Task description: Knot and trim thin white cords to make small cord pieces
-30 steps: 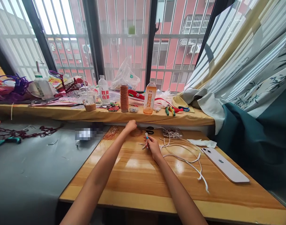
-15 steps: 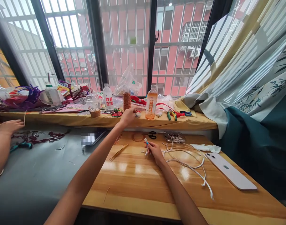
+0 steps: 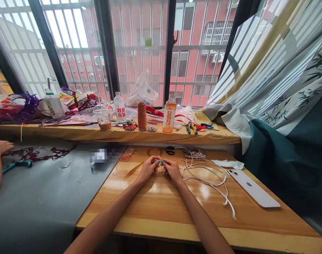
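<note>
Over the wooden table, my left hand (image 3: 148, 169) and my right hand (image 3: 172, 170) meet with pinched fingertips. Between them is a short bundle of white cord (image 3: 160, 159), mostly hidden by my fingers. Thin strands hang beneath it. To the right of my right hand lie loose white cords (image 3: 216, 184) in loops. Yellow-brown strips (image 3: 133, 170) rest left of my left hand, with a tangle of copper-coloured thread (image 3: 127, 154) behind them. Black-handled scissors (image 3: 170, 150) and a thin copper-coloured coil (image 3: 153, 151) lie beyond my fingers.
On the sill stand a spool of brown cord (image 3: 142, 117), an orange drink bottle (image 3: 169, 116), a water bottle (image 3: 120, 109) and pliers (image 3: 192, 128). A tray of small pieces (image 3: 194, 153) and a phone (image 3: 253, 188) lie right. Another person's hand (image 3: 1, 145) is at far left.
My left hand has come back from beside the brown spool on the sill to meet my right hand at the white cord. The other person's hand has shifted left in view.
</note>
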`<move>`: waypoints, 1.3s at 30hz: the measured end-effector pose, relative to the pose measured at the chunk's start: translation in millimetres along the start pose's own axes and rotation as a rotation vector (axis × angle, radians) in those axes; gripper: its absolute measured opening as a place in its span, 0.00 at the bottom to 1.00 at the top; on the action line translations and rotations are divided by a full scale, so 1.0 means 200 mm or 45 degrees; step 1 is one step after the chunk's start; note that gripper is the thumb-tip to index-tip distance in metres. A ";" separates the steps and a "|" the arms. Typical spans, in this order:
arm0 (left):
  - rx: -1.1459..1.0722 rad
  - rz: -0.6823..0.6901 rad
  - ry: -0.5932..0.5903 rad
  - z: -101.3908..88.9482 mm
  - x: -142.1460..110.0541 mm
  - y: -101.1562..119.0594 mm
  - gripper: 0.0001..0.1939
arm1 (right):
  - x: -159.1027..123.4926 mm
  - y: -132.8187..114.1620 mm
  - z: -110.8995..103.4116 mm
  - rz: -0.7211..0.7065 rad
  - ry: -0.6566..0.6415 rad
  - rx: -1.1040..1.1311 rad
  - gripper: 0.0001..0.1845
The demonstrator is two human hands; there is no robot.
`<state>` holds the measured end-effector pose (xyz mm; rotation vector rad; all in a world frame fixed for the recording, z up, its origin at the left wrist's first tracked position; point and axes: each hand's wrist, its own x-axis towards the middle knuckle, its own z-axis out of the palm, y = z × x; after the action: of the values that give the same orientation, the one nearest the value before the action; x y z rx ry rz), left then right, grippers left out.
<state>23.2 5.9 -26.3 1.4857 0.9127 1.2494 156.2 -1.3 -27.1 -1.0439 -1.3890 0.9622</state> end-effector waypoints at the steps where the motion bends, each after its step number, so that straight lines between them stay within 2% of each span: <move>1: -0.023 0.001 0.009 0.00 0.01 0.01 0.15 | 0.00 0.00 0.00 -0.004 -0.001 -0.011 0.20; 5: -0.091 -0.002 0.006 0.02 0.00 0.02 0.21 | -0.02 -0.02 0.01 -0.030 -0.017 -0.034 0.18; 9: -0.113 -0.031 -0.008 0.01 0.00 0.02 0.18 | -0.01 -0.04 0.02 -0.047 -0.044 -0.041 0.18; 14: -0.079 0.022 0.029 0.00 0.02 0.01 0.15 | -0.01 -0.07 0.03 -0.007 -0.093 -0.022 0.21; 18: -0.033 0.051 -0.020 0.02 0.00 0.02 0.14 | -0.02 -0.10 0.02 -0.008 -0.012 -0.068 0.22; 22: 0.017 0.112 -0.028 0.03 -0.01 0.04 0.18 | -0.03 -0.13 0.01 -0.039 0.056 -0.147 0.20; 26: 0.074 0.167 -0.012 0.03 -0.02 0.04 0.13 | -0.03 -0.13 0.00 -0.059 0.074 -0.191 0.19; 31: 0.110 0.210 -0.006 0.02 -0.03 0.05 0.15 | -0.02 -0.11 0.00 -0.057 0.081 -0.180 0.17; 34: 0.140 0.203 -0.014 0.03 -0.03 0.06 0.11 | -0.02 -0.11 -0.01 -0.047 0.063 -0.144 0.17; 39: 0.157 0.208 0.085 0.03 -0.04 0.07 0.05 | 0.00 -0.09 0.00 -0.014 0.008 -0.066 0.19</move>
<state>27.1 -6.1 -15.5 1.6513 0.9422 1.3887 155.2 -5.6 -10.0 -1.0757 -1.4197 0.9182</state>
